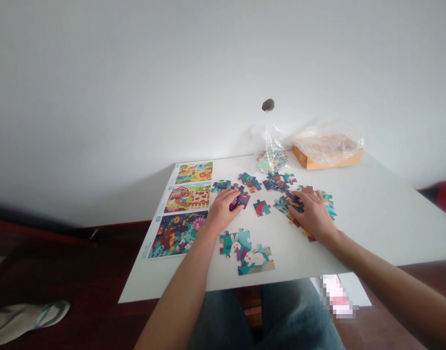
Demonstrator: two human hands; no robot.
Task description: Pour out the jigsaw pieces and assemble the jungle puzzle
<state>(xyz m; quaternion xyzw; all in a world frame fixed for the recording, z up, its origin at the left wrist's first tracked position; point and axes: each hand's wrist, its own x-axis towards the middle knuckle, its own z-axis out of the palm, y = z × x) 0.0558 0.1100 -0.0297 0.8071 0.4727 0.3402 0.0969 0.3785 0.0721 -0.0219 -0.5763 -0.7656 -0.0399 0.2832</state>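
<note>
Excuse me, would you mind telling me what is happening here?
Someone is handling flat, multicoloured jigsaw pieces on a white table. The left hand is at a dark purple jigsaw piece; its grip is unclear. The right hand is over a multicoloured cluster of pieces. Teal rabbit-patterned pieces lie together near the front edge, right of a white sheet with three colourful pictures.

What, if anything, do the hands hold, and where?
A hold can't be told: left hand touches a dark jigsaw piece; right hand touches clustered jigsaw pieces.
</note>
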